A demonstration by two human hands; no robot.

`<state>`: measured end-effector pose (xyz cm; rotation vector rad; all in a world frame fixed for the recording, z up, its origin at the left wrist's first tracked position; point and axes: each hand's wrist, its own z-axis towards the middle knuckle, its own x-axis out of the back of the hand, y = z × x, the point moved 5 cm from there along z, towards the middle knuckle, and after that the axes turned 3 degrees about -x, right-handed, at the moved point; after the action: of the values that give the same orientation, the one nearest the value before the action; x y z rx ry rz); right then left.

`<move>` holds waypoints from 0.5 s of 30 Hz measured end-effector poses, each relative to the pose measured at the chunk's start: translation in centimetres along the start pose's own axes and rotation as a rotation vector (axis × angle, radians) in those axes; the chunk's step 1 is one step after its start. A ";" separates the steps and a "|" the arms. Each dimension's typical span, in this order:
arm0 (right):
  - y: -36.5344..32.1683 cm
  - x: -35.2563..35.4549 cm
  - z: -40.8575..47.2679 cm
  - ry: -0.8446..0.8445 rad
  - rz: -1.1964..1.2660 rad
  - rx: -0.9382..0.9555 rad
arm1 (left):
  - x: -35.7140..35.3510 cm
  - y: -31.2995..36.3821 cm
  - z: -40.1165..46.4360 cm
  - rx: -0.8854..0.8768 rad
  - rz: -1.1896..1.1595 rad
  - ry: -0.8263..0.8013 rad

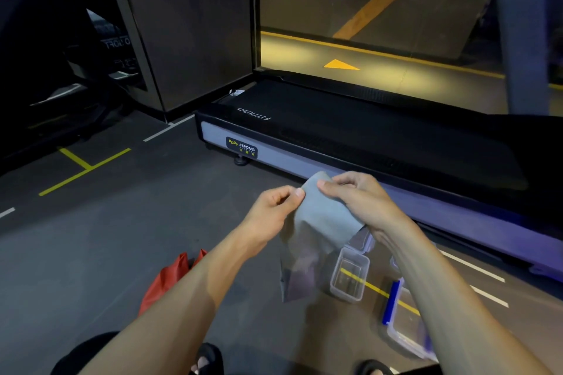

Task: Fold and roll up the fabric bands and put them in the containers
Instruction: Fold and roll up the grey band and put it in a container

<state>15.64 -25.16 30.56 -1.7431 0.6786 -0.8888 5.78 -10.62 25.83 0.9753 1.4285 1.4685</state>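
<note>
Left hand (275,207) – pinches band (323,216) top edge | right hand (356,196) – pinches same edge | tub (350,278) on floor below

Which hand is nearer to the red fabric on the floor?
The left. The left hand pinches the grey band above and to the right of the red fabric. The right hand holds the band farther right.

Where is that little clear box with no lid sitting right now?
In the head view, the open clear container stands on the floor right of centre, just below the hanging grey fabric band, straddling a yellow floor line near the treadmill.
</note>
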 end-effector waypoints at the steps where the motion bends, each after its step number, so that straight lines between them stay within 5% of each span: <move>1: -0.1 0.1 0.0 0.002 -0.013 -0.003 | 0.1 0.1 0.0 0.001 -0.014 0.006; 15: 0.3 -2.1 -1.5 -0.274 0.042 -0.081 | 0.5 -0.1 0.4 -0.046 0.016 0.072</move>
<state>13.18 -24.45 30.06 -1.8726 0.5734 -0.5858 5.96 -10.04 25.71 0.9160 1.4346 1.5553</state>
